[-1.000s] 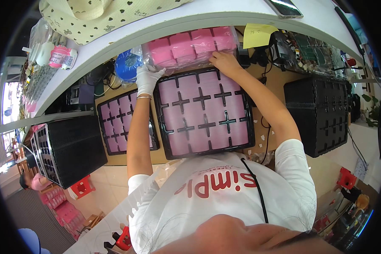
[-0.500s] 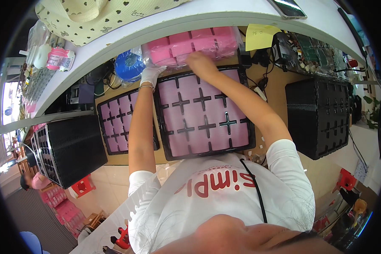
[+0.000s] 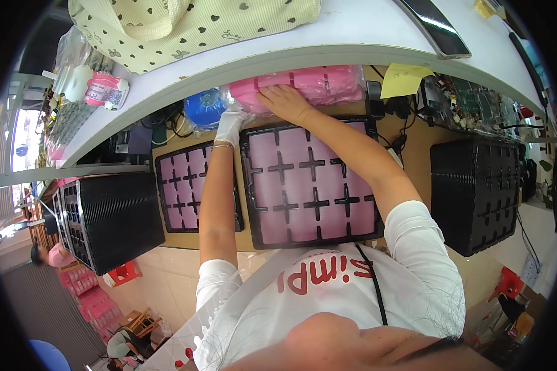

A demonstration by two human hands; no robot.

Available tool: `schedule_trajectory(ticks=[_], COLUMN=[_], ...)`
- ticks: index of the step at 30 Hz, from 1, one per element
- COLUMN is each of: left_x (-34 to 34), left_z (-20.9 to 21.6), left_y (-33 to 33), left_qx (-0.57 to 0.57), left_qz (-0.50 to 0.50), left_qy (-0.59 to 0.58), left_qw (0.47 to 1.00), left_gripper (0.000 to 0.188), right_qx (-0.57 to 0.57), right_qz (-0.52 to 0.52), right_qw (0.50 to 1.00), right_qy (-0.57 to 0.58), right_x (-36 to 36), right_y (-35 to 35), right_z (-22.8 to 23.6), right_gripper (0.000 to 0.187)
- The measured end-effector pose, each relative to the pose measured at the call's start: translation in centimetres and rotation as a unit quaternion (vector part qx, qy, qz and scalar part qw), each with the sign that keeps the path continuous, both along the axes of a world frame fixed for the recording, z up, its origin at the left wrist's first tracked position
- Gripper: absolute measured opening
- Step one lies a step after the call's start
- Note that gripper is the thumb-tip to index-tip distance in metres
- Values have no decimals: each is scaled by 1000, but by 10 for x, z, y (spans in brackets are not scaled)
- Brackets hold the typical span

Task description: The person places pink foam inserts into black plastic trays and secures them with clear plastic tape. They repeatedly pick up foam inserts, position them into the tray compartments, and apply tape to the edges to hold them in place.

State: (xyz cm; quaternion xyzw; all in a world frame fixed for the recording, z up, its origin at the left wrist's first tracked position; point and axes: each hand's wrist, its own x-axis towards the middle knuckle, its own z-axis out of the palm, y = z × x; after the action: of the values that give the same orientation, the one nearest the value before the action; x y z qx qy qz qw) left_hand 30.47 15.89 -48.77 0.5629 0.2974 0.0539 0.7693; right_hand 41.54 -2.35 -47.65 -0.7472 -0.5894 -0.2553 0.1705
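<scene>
The right hand (image 3: 284,102) is bare. It lies on a pink pack (image 3: 331,83) in clear plastic, with its fingers stretched out and not wrapped around anything. The left hand (image 3: 230,127) wears a white glove and is at the pack's near left corner. I cannot tell if its fingers pinch the plastic. The two hands are near each other but do not touch.

The pink pack sits at the back of the brown table (image 3: 418,151), just under the edge of a white shelf (image 3: 368,28). A round blue thing (image 3: 205,109) is just left of it.

In front of the pack, close to the person's tummy, is a big black tray (image 3: 319,241). Pink squares show between its bars (the bars look like plus signs). Another black tray (image 3: 162,193) lies to its left, partly behind the left arm.

Farther out, a tall black stack (image 3: 114,219) stands on the left and another black stack (image 3: 470,195) on the right. A yellow note (image 3: 405,81) hangs by the shelf. Up on the shelf are a spotted bag (image 3: 210,37) and a phone (image 3: 436,28).
</scene>
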Motion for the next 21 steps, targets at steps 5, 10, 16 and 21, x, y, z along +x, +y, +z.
schedule_trajectory(ticks=[5,10,16,21], left_x=[-11,-13,-16,-16], left_z=[11,24,9,27], left_y=[-6,-15,-2,-3], left_qx=[134,181,202,386], left_qz=[-40,-59,-85,-131], left_qy=[11,-6,-5,103], left_qw=[990,982,976,907], left_gripper=[15,11,9,15], right_qx=[-48,-52,-12,-44], right_qz=[-37,-51,-44,-102], right_qw=[995,987,999,983], right_qy=[84,140,15,147], right_x=[-7,1,4,12], right_y=[0,3,7,18], right_z=[8,4,-1,-1], right_gripper=[48,56,47,33])
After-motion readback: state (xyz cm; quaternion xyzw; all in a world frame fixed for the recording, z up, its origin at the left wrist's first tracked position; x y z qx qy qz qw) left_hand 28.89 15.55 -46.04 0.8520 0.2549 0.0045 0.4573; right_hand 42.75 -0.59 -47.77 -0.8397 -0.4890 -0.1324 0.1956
